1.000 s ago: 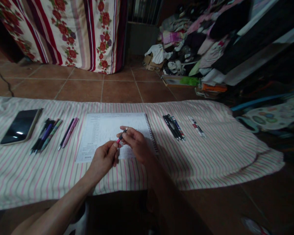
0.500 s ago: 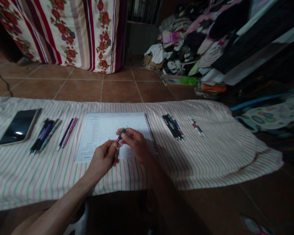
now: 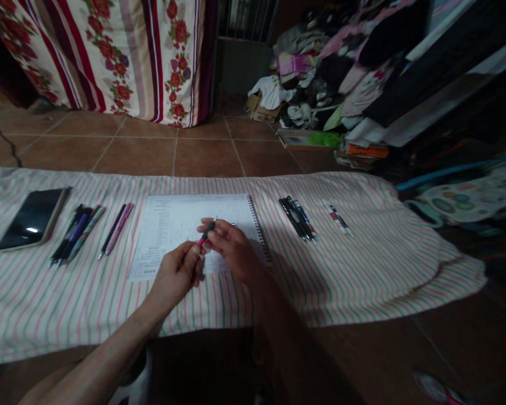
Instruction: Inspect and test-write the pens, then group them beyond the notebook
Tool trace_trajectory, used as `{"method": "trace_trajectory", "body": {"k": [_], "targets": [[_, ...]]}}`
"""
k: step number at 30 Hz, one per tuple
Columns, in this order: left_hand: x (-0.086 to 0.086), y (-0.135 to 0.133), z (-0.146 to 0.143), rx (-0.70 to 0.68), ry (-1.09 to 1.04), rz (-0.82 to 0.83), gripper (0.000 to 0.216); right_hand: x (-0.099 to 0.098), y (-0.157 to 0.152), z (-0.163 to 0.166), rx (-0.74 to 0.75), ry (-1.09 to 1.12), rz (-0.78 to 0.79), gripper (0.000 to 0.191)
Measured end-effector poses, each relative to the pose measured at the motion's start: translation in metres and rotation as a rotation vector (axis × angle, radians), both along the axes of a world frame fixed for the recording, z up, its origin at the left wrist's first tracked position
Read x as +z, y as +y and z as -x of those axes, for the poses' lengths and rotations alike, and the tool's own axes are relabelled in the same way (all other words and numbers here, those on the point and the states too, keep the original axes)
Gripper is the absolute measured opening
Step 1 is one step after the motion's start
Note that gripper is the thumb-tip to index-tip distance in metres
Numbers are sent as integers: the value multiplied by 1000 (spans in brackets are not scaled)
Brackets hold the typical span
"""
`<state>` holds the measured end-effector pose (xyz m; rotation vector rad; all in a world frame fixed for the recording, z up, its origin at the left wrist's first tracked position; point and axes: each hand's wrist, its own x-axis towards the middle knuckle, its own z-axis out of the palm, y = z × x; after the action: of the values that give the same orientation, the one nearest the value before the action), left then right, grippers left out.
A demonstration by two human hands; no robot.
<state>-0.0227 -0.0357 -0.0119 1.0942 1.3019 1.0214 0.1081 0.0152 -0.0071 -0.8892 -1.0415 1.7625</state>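
Over the spiral notebook [image 3: 152,236], a pen [image 3: 208,231] with a dark grip and a pink body is held tilted, metal tip up and away from me. My left hand [image 3: 180,269] pinches its pink lower end between thumb and fingers. Higher up, my right hand [image 3: 231,247] has its thumb and fingertips closed on the dark grip. A small pale tip shows just behind the right fingers; what it belongs to is hidden. Printed and handwritten lines cover the notebook page, partly blocked by both hands.
Left of the notebook lie a pink pen [image 3: 120,229] beside a dark one, a bunch of several pens [image 3: 79,233] and a smartphone [image 3: 32,218]. On the right are several dark pens [image 3: 298,218] and white-and-red pens [image 3: 337,217]. A striped cloth [image 3: 362,270] covers the table.
My right fingers have shifted slightly left along with the pen's upper end. My left hand keeps its pinch, and the other pens lie where they were.
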Motion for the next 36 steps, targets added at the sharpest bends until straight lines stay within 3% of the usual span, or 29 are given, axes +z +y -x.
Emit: {"method": "trace_trajectory", "body": {"k": [5,12,19,25,32,36], "targets": [[0,-2,2,29,99,-23,29,-2,1,1,-61,-22,80,29],[-6,-3,0,29,58,-12,30,-4,2,0,-72,-123,-19,20],[0,-1,0,39,20,-12,30,-2,0,0,-42,94,59,50],[-4,-3,1,17,89,-35,28,-9,3,3,-128,-90,-13,44],[-4,-2,1,35,98,-15,30,-10,2,4,-117,47,27,61],[-3,-3,0,30,143,-35,29,-11,3,4,-173,-53,32,56]]}}
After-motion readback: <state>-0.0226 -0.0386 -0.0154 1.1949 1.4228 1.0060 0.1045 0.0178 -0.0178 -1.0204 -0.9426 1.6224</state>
